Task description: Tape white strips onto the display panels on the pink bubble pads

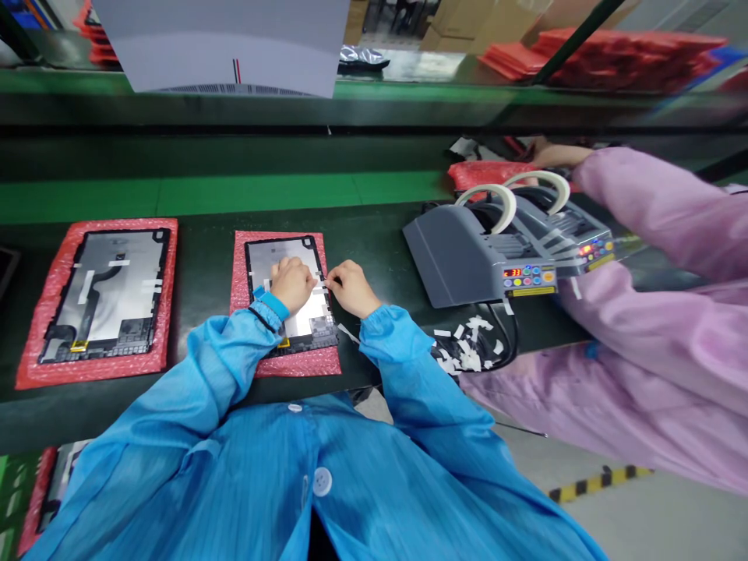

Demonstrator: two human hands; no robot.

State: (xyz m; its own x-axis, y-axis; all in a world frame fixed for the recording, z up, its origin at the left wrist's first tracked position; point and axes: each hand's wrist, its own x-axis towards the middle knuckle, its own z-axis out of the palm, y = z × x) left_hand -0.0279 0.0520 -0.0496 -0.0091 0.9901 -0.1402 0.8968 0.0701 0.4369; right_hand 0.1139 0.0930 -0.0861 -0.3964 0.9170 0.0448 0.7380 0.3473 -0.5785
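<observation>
In front of me a tablet screen assembly (292, 319), with a black frame and silvery back, lies on a red bubble-wrap sheet (241, 269). My left hand (294, 286) rests over its upper middle, fingers curled and closed towards the right edge. Just beyond that edge, my right hand (354, 289) is closed in a pinch, its fingertips close to the left ones. Small white tape strips show on the edge by the fingertips; whatever the fingers hold is too small to make out. To the left, a similar tablet assembly (111, 292) lies on red bubble wrap (35, 351).
Two grey tape dispensers (461, 253) with white tape rolls stand right of me. Scraps of white tape (467, 347) lie before them. A co-worker's pink sleeve (654, 202) reaches across at right. A white panel (227, 47) hangs above the bench's back.
</observation>
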